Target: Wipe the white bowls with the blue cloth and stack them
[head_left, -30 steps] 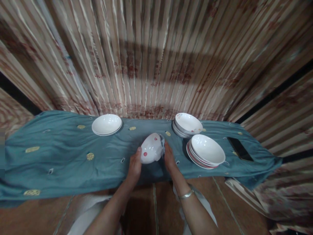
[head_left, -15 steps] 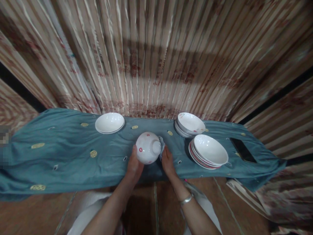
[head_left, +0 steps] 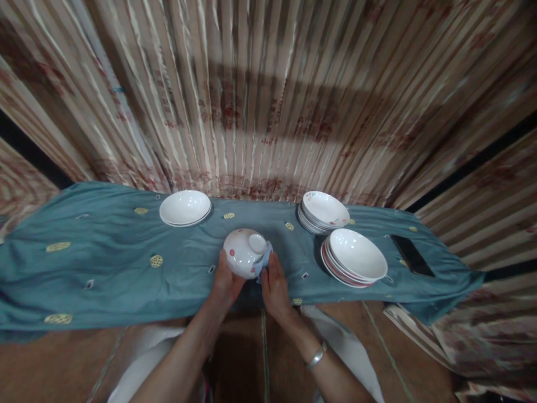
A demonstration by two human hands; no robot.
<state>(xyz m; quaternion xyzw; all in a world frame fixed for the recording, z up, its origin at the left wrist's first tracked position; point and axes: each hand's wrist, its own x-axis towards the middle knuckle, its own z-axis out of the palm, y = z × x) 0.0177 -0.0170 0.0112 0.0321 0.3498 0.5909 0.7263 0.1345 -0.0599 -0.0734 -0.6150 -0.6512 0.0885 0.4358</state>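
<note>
A white bowl with small red marks is held tilted, its foot ring facing up and its outside toward me. My left hand grips the bowl at its left and lower edge, the fingers partly hidden beneath it. On the other side my right hand presses a bluish cloth against the bowl's outer wall near the foot. A silver bracelet circles the right wrist.
A teal patterned cloth covers the table. White bowls are stacked at the back left. Two more stacks, one floral and one red-banded, stand right, beside a black phone. Curtains hang behind.
The bowl has tipped so its foot ring faces more upward, and it has shifted slightly left. My right hand with the cloth has moved left and lower along its wall.
</note>
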